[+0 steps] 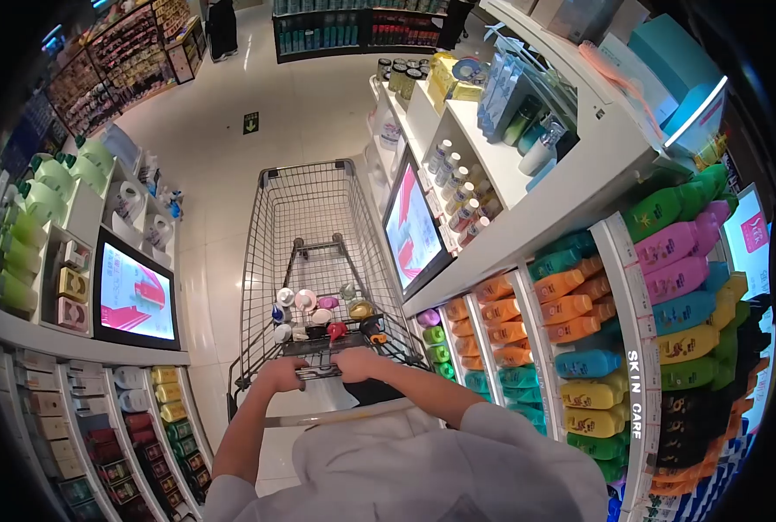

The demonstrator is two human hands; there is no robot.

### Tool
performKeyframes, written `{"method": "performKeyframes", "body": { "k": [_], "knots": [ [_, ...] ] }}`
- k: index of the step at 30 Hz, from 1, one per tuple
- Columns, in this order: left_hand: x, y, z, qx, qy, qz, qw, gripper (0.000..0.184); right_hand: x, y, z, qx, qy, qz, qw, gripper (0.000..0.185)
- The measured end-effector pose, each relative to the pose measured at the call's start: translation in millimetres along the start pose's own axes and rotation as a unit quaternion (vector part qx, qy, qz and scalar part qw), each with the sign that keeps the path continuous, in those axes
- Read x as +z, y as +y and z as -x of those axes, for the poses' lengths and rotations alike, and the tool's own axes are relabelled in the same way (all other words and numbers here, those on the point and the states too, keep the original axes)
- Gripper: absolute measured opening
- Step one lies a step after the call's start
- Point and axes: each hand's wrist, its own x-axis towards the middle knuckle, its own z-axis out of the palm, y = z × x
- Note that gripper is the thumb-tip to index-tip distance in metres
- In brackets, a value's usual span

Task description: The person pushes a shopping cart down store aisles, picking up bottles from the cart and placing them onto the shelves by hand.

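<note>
A wire shopping cart [258, 261] stands in front of me in the aisle. My left hand [283, 374] is wrapped round the left part of its handle, and my right hand [358, 364] grips the handle a little to the right. Several small bottles and containers lie in the near end of the cart, among them a red one [336, 331], a yellow one [361, 310] and a white one [305, 300]. The far part of the basket shows bare wire mesh.
Close on the right is a shelf unit [627, 322] with colourful bottles and a screen [413, 228]. Another shelf unit [36, 352] with a screen [137, 291] borders the left. A floor sign [250, 123] lies ahead; a person in dark clothes [222, 30] stands far off.
</note>
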Motion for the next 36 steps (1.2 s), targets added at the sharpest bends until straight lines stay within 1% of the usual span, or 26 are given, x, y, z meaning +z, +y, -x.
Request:
{"method": "performKeyframes", "body": {
  "k": [1,7,11,17,18,20,22,23,25,26,27,28,29,31,36],
  "knots": [
    [-3.7,-8.5,-6.8,0.010,0.021,0.007,1.000,0.064,-10.9,-0.6,-5.1,0.004,0.002,0.001,1.000,0.042],
    [-40.8,-24.4,-26.5,-0.008,0.042,0.024,0.999,0.055,-56.0,3.0,-40.8,-0.007,0.011,0.004,1.000,0.040],
    [-57.6,-23.0,-22.6,-0.024,0.054,0.028,0.998,0.051,-75.0,-2.7,-48.9,0.006,-0.006,0.007,1.000,0.039],
    [-44.5,-49.0,-23.4,-0.011,0.069,0.047,0.996,0.054,-74.2,-1.7,-71.6,-0.019,-0.027,0.008,0.999,0.042],
    [-42.4,-52.9,-25.1,-0.009,0.074,0.034,0.997,0.054,-75.1,-1.3,-77.1,-0.023,-0.025,0.011,0.999,0.043],
    [-43.9,-58.7,-15.3,-0.023,0.088,0.022,0.996,0.054,-75.2,-5.6,-84.3,-0.047,-0.037,0.024,0.998,0.043],
    [-33.5,-68.8,-21.7,-0.026,0.077,0.033,0.996,0.055,-59.6,6.5,-100.7,-0.065,-0.036,0.025,0.997,0.044],
    [-30.6,-71.9,-19.7,-0.014,0.091,0.028,0.995,0.055,-63.3,2.6,-99.9,-0.073,-0.043,0.027,0.996,0.044],
    [-36.8,-66.4,-6.7,-0.051,0.091,0.040,0.994,0.056,-81.5,-12.7,-99.2,-0.084,-0.064,0.035,0.994,0.042],
    [-37.0,-66.9,-5.7,-0.065,0.070,0.048,0.994,0.056,-87.3,-19.1,-99.9,-0.080,-0.075,0.041,0.993,0.040],
    [-37.3,-65.3,-0.9,-0.071,0.073,0.062,0.993,0.056,-84.6,-15.9,-103.5,-0.101,-0.067,0.045,0.992,0.041],
    [-29.9,-67.9,-0.5,-0.069,0.090,0.056,0.992,0.055,-77.9,-14.2,-106.6,-0.115,-0.054,0.045,0.991,0.042],
    [-23.1,-71.0,0.7,-0.070,0.109,0.050,0.990,0.055,-72.8,-16.9,-110.1,-0.118,-0.064,0.047,0.990,0.042],
    [-18.8,-73.1,5.9,-0.081,0.114,0.063,0.988,0.055,-78.4,-22.4,-110.9,-0.111,-0.070,0.053,0.990,0.041],
    [-2.6,-72.8,23.7,-0.092,0.151,0.087,0.980,0.055,-74.6,-35.7,-113.8,-0.138,-0.085,0.078,0.984,0.041]
  ]
}}
